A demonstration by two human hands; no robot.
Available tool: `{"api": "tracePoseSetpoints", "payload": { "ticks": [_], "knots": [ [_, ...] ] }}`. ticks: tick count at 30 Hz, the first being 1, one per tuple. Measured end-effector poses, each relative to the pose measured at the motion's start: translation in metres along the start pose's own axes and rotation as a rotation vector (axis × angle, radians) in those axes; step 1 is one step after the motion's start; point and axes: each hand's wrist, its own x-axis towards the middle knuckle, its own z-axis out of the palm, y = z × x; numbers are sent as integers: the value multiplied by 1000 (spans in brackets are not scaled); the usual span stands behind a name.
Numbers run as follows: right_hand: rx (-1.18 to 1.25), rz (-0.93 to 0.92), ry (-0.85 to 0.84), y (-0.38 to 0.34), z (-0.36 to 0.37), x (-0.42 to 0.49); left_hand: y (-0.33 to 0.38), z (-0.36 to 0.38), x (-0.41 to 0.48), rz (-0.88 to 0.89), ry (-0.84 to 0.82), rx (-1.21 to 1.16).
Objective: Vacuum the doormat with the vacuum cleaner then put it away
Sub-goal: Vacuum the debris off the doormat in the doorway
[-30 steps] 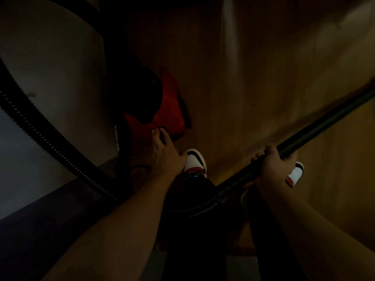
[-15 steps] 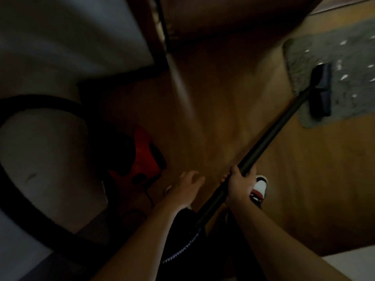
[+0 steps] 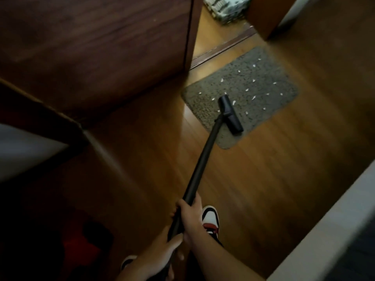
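Note:
A grey doormat (image 3: 261, 82) lies on the wooden floor ahead, strewn with several small white scraps. The vacuum's black floor head (image 3: 230, 113) rests on the mat's near part. Its black wand (image 3: 203, 159) runs back down to me. My right hand (image 3: 190, 214) grips the wand's lower end. Just below it, my left hand (image 3: 162, 251) holds the wand too. The red vacuum body (image 3: 79, 248) sits in deep shadow at the lower left, barely visible.
A dark wooden door (image 3: 97, 47) stands to the left of the mat, with a doorway threshold (image 3: 221, 50) beyond it. A pale edge of furniture (image 3: 328, 230) fills the lower right. My red-and-white shoe (image 3: 211, 222) is beside the wand.
My left hand left the red vacuum body and took hold of the wand below my right hand. The view swung up from the vacuum body to the mat.

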Motion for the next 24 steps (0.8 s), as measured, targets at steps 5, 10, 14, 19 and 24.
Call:
{"api": "tracePoseSetpoints", "payload": {
  "ticks": [5,10,14,19,24],
  "knots": [
    [48,-11,-55,-33,-17,30,27,18,24,-1,140,12],
    [35,-29,-98,-54,-32,53,55,39,51,125,333,117],
    [1,-34,-118,-75,-43,69,67,49,61,109,403,182],
    [-81,-46,-80,-94,-47,79,84,58,68,90,451,236],
    [-140,-45,-52,-97,-44,83,89,56,70,79,470,395]
  ]
}}
